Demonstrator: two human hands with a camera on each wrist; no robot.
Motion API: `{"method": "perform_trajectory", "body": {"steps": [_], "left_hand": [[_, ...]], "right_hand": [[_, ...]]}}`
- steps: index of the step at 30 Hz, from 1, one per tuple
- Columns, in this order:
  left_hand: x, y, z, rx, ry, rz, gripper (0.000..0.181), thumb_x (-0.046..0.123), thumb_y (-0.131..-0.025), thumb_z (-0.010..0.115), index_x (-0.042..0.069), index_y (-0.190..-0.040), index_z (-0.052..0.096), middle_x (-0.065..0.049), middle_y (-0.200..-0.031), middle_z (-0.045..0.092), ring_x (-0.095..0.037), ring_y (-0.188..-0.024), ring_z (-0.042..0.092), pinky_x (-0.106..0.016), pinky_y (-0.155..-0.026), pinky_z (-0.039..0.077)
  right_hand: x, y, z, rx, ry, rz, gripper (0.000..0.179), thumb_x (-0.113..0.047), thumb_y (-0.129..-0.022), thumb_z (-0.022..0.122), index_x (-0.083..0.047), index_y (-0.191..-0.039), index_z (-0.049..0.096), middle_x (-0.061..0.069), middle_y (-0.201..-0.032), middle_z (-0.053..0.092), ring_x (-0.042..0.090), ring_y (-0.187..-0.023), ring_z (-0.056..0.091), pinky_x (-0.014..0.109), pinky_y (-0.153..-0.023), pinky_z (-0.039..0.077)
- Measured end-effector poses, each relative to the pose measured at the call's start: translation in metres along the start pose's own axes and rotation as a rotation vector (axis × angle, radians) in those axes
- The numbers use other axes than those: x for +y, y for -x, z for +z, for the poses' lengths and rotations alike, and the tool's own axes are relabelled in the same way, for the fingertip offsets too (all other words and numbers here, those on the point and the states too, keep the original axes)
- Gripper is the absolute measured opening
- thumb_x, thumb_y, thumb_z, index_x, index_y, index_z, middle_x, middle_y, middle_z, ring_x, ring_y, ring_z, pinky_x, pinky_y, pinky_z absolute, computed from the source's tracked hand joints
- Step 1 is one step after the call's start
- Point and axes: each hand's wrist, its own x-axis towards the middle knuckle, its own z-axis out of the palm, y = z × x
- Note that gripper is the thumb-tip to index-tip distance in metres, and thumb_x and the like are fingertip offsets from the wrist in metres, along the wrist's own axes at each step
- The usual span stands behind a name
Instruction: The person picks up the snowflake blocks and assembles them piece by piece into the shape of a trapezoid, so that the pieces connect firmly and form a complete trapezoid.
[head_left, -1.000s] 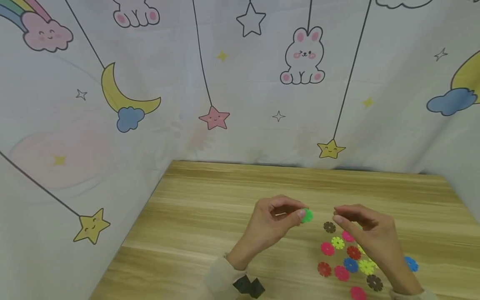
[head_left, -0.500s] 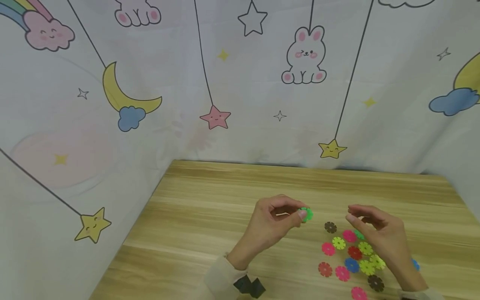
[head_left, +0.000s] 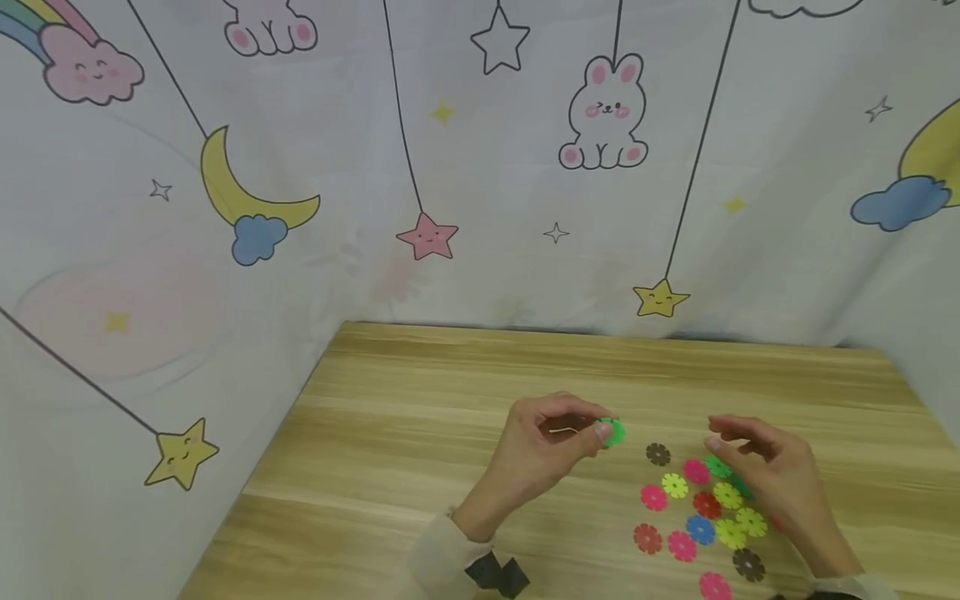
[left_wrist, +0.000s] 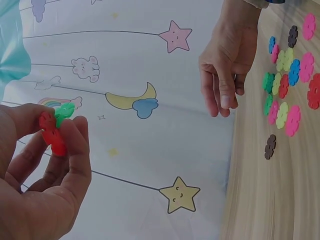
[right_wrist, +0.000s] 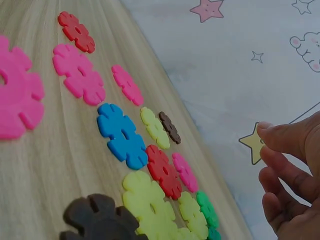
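My left hand (head_left: 551, 437) pinches interlocking flower discs between thumb and fingers, raised over the table. A green disc (head_left: 615, 432) sticks out past the thumb in the head view; the left wrist view also shows red discs (left_wrist: 54, 140) against it in the same grip. My right hand (head_left: 768, 467) hovers above the right side of the loose discs, fingers loosely bent. Nothing shows between its fingertips in the right wrist view. Below its thumb lies another green disc (head_left: 717, 465), and a brown disc (head_left: 657, 454) lies between the two hands.
Several flower discs lie flat on the wood-grain table (head_left: 390, 467), including a blue disc (head_left: 701, 529), a yellow disc (head_left: 730, 532) and a pink disc (head_left: 682, 547). A white printed curtain (head_left: 495, 167) hangs behind and to the left of the table.
My right hand has moved right, away from the left one, uncovering green and yellow discs and covering the blue disc at the far right. The left hand stays in place with its discs.
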Motion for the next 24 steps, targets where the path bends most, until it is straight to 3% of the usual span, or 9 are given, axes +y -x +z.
{"method": "perform_trajectory", "body": {"steps": [7, 12, 16, 19, 24], "left_hand": [[0.001, -0.001, -0.001, 0.008, -0.003, 0.055, 0.017, 0.012, -0.100, 0.076, -0.001, -0.111, 0.081, -0.027, -0.104, 0.078, -0.001, -0.081, 0.073, -0.026, -0.077, 0.066], [-0.001, -0.002, -0.002, 0.005, -0.007, 0.087, 0.017, 0.012, -0.100, 0.076, -0.002, -0.110, 0.081, -0.028, -0.103, 0.078, 0.002, -0.084, 0.074, -0.030, -0.083, 0.067], [-0.001, -0.001, -0.002, 0.003, -0.006, 0.081, 0.018, 0.012, -0.101, 0.076, -0.001, -0.110, 0.081, -0.027, -0.103, 0.077, 0.001, -0.080, 0.073, -0.025, -0.074, 0.066], [0.000, -0.001, -0.002, 0.005, -0.007, 0.067, 0.018, 0.013, -0.101, 0.076, -0.001, -0.111, 0.081, -0.027, -0.102, 0.077, -0.001, -0.078, 0.072, -0.023, -0.069, 0.064], [0.000, -0.001, -0.002, 0.008, -0.010, 0.035, 0.016, 0.013, -0.101, 0.076, 0.002, -0.112, 0.081, -0.024, -0.104, 0.078, -0.004, -0.080, 0.072, -0.021, -0.071, 0.063]], "right_hand": [[0.014, 0.003, -0.004, 0.046, 0.067, 0.032, 0.032, -0.026, -0.098, 0.082, -0.006, -0.124, 0.078, -0.044, -0.104, 0.064, -0.008, -0.086, 0.062, 0.014, -0.069, 0.051], [0.019, 0.005, -0.007, 0.024, 0.127, 0.101, 0.036, -0.035, -0.097, 0.082, -0.010, -0.124, 0.079, -0.040, -0.099, 0.066, -0.006, -0.083, 0.059, 0.018, -0.067, 0.047], [0.021, 0.005, -0.007, -0.010, 0.192, 0.116, 0.037, -0.038, -0.097, 0.083, -0.013, -0.124, 0.079, -0.028, -0.101, 0.073, -0.010, -0.084, 0.057, 0.017, -0.069, 0.045], [0.022, 0.005, -0.007, -0.043, 0.237, 0.120, 0.038, -0.038, -0.097, 0.083, -0.013, -0.126, 0.078, -0.011, -0.105, 0.078, -0.007, -0.082, 0.056, 0.019, -0.067, 0.045], [0.025, 0.006, -0.009, -0.101, 0.283, 0.101, 0.040, -0.035, -0.096, 0.083, -0.012, -0.129, 0.076, 0.013, -0.116, 0.079, -0.009, -0.081, 0.054, 0.020, -0.065, 0.045]]}}
